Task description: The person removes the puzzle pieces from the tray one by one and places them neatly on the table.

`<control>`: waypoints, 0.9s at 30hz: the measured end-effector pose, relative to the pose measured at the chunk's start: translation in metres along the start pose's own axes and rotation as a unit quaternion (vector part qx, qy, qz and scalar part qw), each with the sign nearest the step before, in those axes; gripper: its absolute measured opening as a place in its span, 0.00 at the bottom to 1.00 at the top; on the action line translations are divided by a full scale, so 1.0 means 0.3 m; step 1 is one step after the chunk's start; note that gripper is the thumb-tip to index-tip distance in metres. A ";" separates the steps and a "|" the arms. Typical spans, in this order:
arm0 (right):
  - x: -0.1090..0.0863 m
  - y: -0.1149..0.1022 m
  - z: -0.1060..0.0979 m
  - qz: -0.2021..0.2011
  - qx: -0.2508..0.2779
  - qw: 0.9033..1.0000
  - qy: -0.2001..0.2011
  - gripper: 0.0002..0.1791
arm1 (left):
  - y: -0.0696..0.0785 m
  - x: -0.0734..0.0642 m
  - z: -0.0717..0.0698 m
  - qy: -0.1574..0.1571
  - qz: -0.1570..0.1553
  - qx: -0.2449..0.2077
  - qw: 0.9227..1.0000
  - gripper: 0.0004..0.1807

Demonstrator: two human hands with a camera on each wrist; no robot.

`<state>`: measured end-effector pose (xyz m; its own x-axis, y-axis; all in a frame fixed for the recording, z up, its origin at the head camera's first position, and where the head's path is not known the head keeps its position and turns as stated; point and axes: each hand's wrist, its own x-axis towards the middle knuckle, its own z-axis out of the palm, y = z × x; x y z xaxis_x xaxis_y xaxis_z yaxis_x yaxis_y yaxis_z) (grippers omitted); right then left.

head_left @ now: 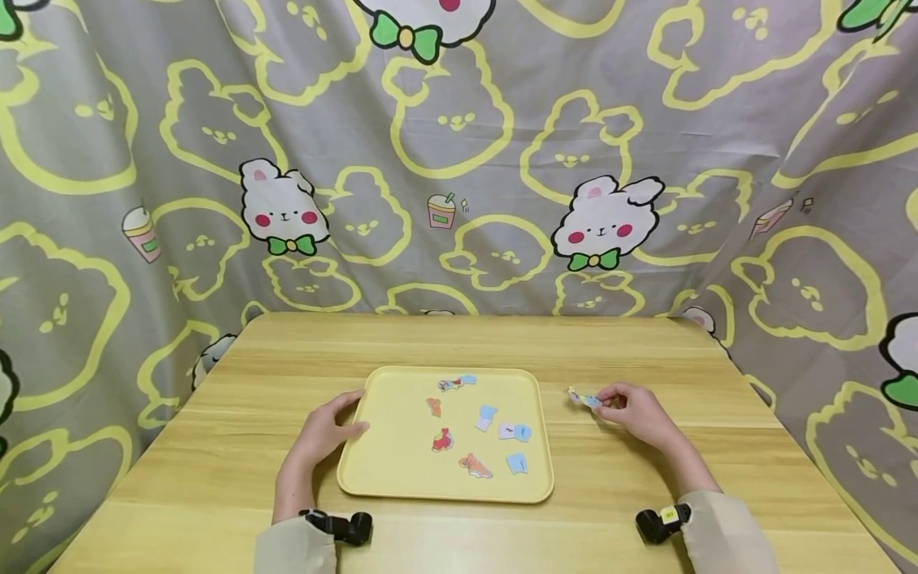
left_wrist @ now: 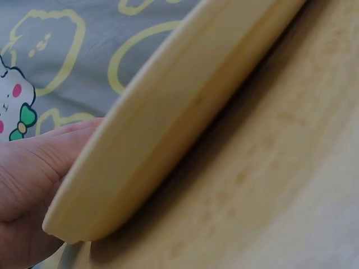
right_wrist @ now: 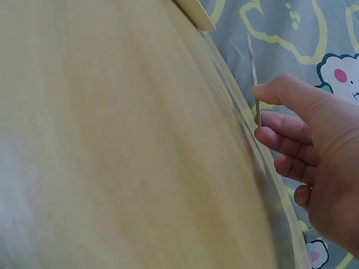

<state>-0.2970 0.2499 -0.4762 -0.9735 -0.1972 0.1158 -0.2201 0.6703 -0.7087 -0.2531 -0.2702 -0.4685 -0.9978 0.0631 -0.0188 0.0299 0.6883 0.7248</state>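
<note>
A pale yellow tray (head_left: 390, 462) lies on the table with several small flat puzzle pieces spread over it. My left hand (head_left: 323, 430) holds the tray's left rim, its thumb lying over the top edge; the left wrist view shows the hand (left_wrist: 33, 185) against the tray's side (left_wrist: 162, 112). Right of the tray, my right hand (head_left: 638, 413) pinches a thin, colourful puzzle piece (head_left: 582, 399) between thumb and fingers. Seen edge-on in the right wrist view, that piece (right_wrist: 252, 61) stands up from the fingertips of the hand (right_wrist: 320, 145).
On the tray are orange pieces (head_left: 476, 466), a red piece (head_left: 442, 439), blue and pale pieces (head_left: 515, 432) and a multicoloured piece (head_left: 453, 384) near the far rim. The wooden table (head_left: 602, 518) ends at a patterned grey curtain (head_left: 502, 143).
</note>
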 end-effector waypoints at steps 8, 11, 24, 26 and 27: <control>0.003 0.002 0.006 -0.010 -0.025 1.000 0.000 0.12 | -0.001 0.001 0.001 0.003 0.000 0.000 1.000 0.34; 0.007 -0.002 0.004 -0.012 -0.041 0.999 -0.001 0.12 | -0.002 0.002 0.001 0.003 0.002 0.001 1.000 0.35; 0.012 -0.029 0.004 -0.036 -0.122 0.992 0.013 0.09 | -0.004 0.002 -0.002 0.004 0.006 0.003 1.000 0.34; 0.012 -0.034 0.004 -0.043 -0.132 0.990 0.015 0.09 | -0.003 0.002 -0.003 0.005 0.005 0.002 1.000 0.34; 0.012 -0.037 0.004 -0.046 -0.137 0.989 0.017 0.09 | -0.004 0.001 -0.003 0.005 0.006 0.002 1.000 0.34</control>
<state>-0.2980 0.2410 -0.4688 -0.9491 -0.2456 0.1973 -0.3119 0.8200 -0.4799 -0.2537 -0.2716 -0.4687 -0.9979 0.0642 -0.0041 0.0414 0.6908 0.7219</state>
